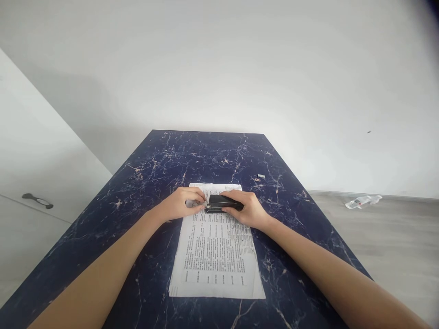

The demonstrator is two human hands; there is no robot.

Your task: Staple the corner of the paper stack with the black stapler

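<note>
A black stapler (222, 203) lies across the upper part of a printed sheet of paper (216, 254) on the dark blue marbled table (192, 155). My right hand (247, 209) is wrapped round the stapler's right half. At the stapler's left end my left hand (181, 203) pinches its silvery metal part, fingers closed. Both forearms reach in from the bottom edge of the view.
A small pale strip (261, 176), perhaps a block of staples, lies on the table to the far right of the paper. A plastic bottle (362, 201) lies on the grey floor at the right. A white cabinet with a dark handle (37, 200) stands left of the table.
</note>
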